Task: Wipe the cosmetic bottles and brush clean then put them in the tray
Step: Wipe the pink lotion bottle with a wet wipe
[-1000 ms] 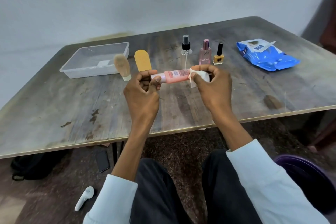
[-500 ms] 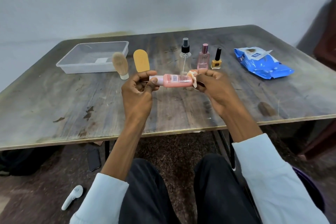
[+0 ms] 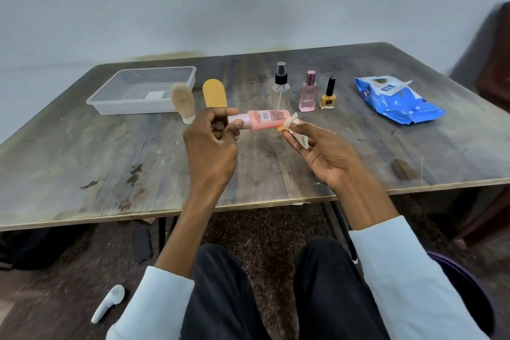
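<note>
Above the worn grey wooden tabletop [image 3: 82,152], the left hand [image 3: 211,146] has its fingers curled round the cap end of a pink plastic bottle [image 3: 265,119] lying sideways in the air. The right hand [image 3: 325,152] pinches a crumpled white wipe [image 3: 294,130] against the bottle's base. The clear rectangular plastic tray [image 3: 110,103] holds just a small white slip. Three small bottles stand behind: clear spray [image 3: 281,83], pink perfume [image 3: 307,95], yellow polish [image 3: 328,96]. One bristly brush [image 3: 182,102] stands beside the tray.

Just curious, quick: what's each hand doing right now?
Left hand: fingers grip the pink bottle by its cap end.
Right hand: holds the wipe at the bottle's base.
</note>
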